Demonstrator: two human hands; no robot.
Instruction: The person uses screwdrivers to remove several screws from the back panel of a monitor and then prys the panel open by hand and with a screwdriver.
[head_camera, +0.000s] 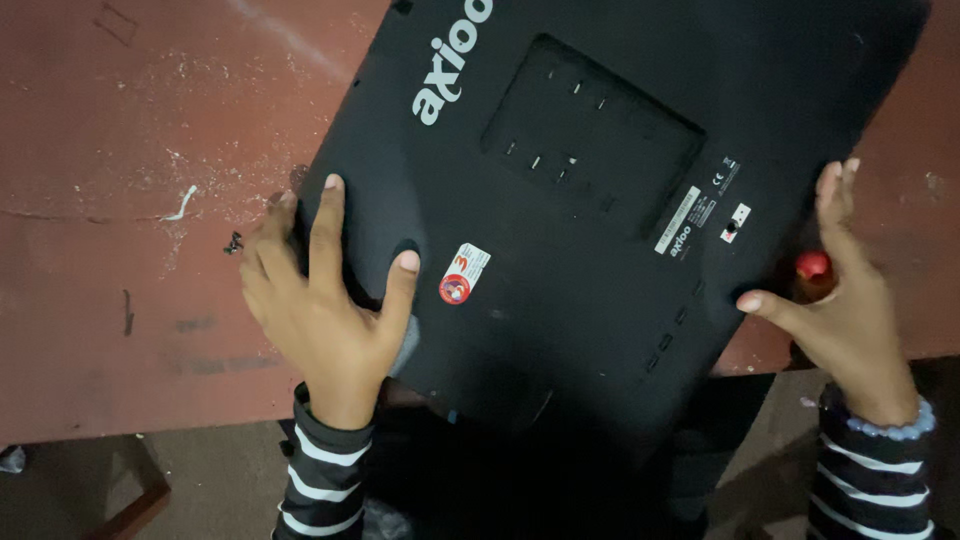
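A large black flat device, seen from its back with a recessed rectangular panel, lies tilted on a reddish-brown table. It overhangs the table's near edge. My left hand rests flat on the device's lower left corner, fingers spread along its edge. My right hand grips the device's right edge, thumb on the back face. A small red round object sits by the right hand's palm; whether the hand holds it I cannot tell. Both sleeves are black with white stripes.
A red and white round sticker and a white label are on the device's back. A small dark screw-like bit lies on the table left of my left hand. The table surface is scratched and dusty. Dark floor shows below.
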